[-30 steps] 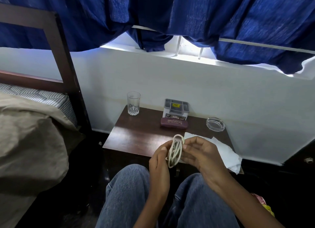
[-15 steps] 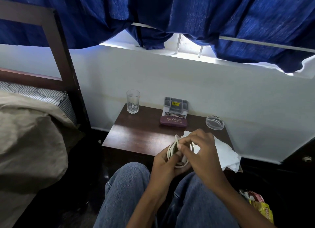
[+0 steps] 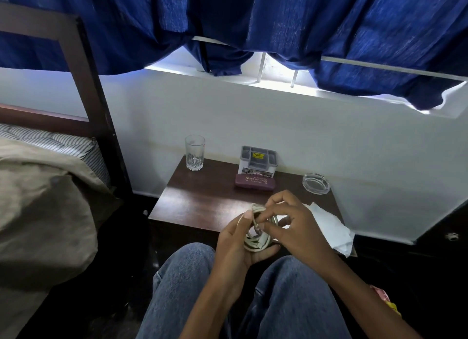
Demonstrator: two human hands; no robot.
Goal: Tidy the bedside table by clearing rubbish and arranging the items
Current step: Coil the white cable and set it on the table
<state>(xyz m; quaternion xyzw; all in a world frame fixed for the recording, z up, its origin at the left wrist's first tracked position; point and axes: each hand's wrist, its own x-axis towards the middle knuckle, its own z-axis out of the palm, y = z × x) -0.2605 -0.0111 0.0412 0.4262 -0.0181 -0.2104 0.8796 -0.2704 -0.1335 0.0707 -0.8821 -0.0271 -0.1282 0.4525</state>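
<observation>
A coiled white cable (image 3: 255,237) rests in my left hand (image 3: 234,245), which cups it from below over the front edge of the dark wooden bedside table (image 3: 202,202). My right hand (image 3: 293,224) pinches the cable's loose end at the top of the coil. On the table stand a clear drinking glass (image 3: 194,152) at the back left, a grey lidded box (image 3: 257,161) at the back middle, a maroon spectacle case (image 3: 255,182) in front of it, and a glass ashtray (image 3: 316,183) at the back right. Crumpled white tissue (image 3: 331,229) lies at the front right corner.
A bed with a brown blanket (image 3: 43,212) and dark wooden frame (image 3: 101,115) stands on the left. Blue curtains (image 3: 278,22) hang over the window above the white wall. My denim-clad knees (image 3: 192,288) sit just before the table. Coloured wrappers (image 3: 387,303) lie on the floor, lower right.
The coil has gone from upright between my fingertips to lying flatter in my left palm. My right hand has come over the top of it and works the cable's end.
</observation>
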